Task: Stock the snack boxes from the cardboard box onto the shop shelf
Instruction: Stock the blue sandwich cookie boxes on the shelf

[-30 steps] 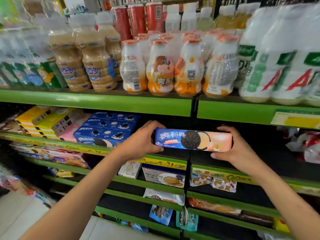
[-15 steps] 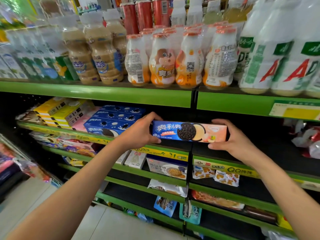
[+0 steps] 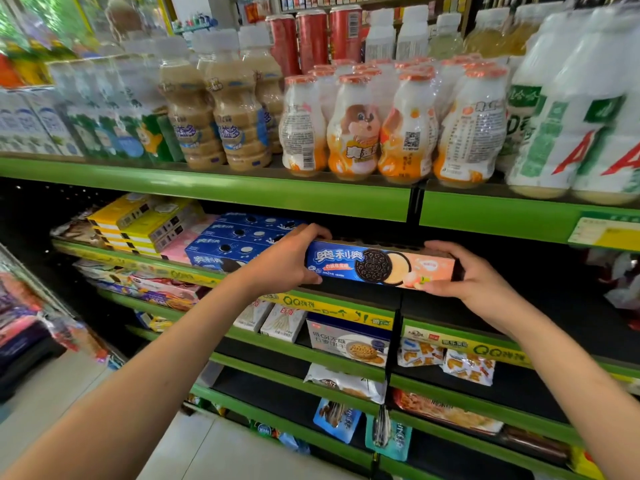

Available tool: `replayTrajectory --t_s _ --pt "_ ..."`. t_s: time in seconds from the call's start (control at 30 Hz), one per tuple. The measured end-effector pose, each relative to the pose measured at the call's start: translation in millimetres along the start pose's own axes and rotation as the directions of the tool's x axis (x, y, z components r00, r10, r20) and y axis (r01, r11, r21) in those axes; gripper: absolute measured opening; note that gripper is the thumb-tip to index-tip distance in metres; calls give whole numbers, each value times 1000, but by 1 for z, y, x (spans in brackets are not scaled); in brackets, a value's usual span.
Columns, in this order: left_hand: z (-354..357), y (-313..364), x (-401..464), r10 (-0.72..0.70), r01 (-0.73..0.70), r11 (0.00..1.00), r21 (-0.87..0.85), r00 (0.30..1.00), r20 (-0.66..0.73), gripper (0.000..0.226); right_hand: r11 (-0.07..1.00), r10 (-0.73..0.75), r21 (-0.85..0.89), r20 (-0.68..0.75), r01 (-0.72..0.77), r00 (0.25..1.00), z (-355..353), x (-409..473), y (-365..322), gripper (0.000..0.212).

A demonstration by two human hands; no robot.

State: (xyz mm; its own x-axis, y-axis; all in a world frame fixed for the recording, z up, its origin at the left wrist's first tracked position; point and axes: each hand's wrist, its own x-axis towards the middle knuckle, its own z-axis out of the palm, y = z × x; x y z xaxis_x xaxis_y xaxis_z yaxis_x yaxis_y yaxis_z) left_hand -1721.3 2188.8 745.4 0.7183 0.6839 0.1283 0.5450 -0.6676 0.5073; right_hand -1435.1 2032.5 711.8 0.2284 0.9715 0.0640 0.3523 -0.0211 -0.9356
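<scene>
A long blue-and-peach cookie box (image 3: 381,266) is held level between both hands, just above the front edge of the second green shelf (image 3: 332,304). My left hand (image 3: 284,263) grips its blue left end and my right hand (image 3: 474,277) grips its peach right end. To the left on the same shelf lies a stack of blue cookie boxes (image 3: 239,244), beside pink boxes (image 3: 180,245) and yellow boxes (image 3: 142,221). The cardboard box is out of view.
Above, a green shelf (image 3: 242,192) carries orange-and-white drink bottles (image 3: 381,126), beige bottles (image 3: 221,112) and large white bottles (image 3: 571,126). Lower shelves hold snack packets and a biscuit box (image 3: 349,341). The shelf right of the held box is dark and bare (image 3: 540,299).
Both hands have carried the cookie box slightly farther in toward the second shelf. The view has shifted a little to the left and closer.
</scene>
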Motion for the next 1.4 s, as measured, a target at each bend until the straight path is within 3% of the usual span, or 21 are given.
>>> replayTrajectory --t_s 0.2,0.4,0.67,0.83,1.0,1.23,1.4 --pt "-4 -12 -2 60 -57 990 128 998 -18 73 998 -21 -66 2 21 1000 8 11 4 76" --pt "-18 -39 -16 -46 54 995 82 995 -92 49 977 20 -215 43 -10 999 13 18 18 73" --pt "-8 -38 -25 -17 35 985 171 994 -107 36 957 65 -286 52 -47 997 15 19 12 86" --pt "7 -15 -21 -28 40 991 127 995 -94 52 936 91 -344 43 -71 995 17 16 16 79" --pt "20 -4 -11 -88 82 985 151 996 29 83 914 -37 -406 -16 27 999 14 8 18 65" --pt "17 2 -14 -52 55 998 30 994 -93 68 931 -171 -345 -124 119 977 6 -4 19 66" --pt "10 3 -28 -20 19 1000 -10 987 -159 64 932 -210 -325 -118 162 971 9 -9 16 74"
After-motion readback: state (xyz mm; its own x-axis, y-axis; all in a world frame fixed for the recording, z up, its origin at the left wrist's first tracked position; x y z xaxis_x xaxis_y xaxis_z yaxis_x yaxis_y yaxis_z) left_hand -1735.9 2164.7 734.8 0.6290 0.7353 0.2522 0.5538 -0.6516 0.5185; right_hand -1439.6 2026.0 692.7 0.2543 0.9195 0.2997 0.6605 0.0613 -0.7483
